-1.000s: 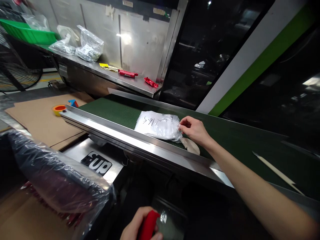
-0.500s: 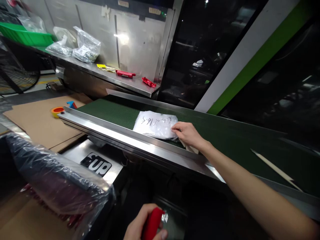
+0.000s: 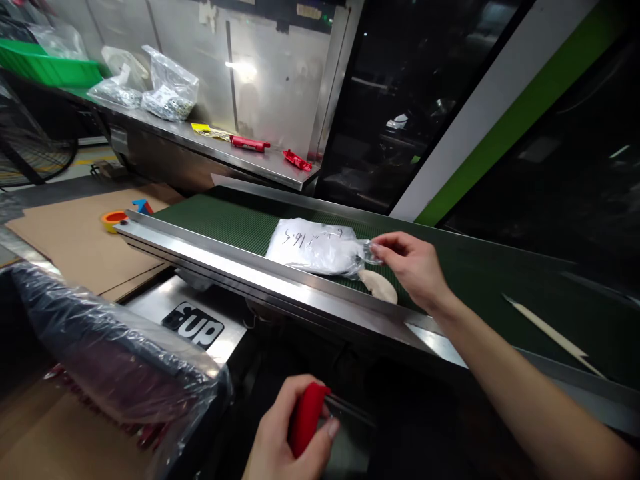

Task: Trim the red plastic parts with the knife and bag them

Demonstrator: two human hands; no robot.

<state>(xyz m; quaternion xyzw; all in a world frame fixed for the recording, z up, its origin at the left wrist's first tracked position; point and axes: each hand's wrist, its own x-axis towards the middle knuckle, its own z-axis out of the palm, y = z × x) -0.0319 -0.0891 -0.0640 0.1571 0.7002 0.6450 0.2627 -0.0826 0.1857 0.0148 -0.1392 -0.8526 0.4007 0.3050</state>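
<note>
My left hand (image 3: 293, 430), low in the middle of the view, is closed round a red plastic part (image 3: 307, 419). On the green conveyor belt (image 3: 220, 220) lies a white plastic bag (image 3: 315, 247) with handwriting on it. Thumb and fingers of my right hand (image 3: 413, 267) pinch the clear loose end of this bag at its right side. Just below that hand, a pale curved piece (image 3: 380, 287) rests on the belt by the metal rail. What the bag contains cannot be made out.
A pale pointed stick (image 3: 550, 330) lies on the belt at right. Two red parts (image 3: 250, 143) and bags of small metal pieces (image 3: 170, 100) sit on the back shelf. A tape roll (image 3: 114, 221) lies on cardboard at left. A plastic-lined box (image 3: 125, 360) stands at lower left.
My right hand has moved right from the bag's face, drawing its clear end outward and uncovering the pale curved piece. My left hand has risen slightly with the red part.
</note>
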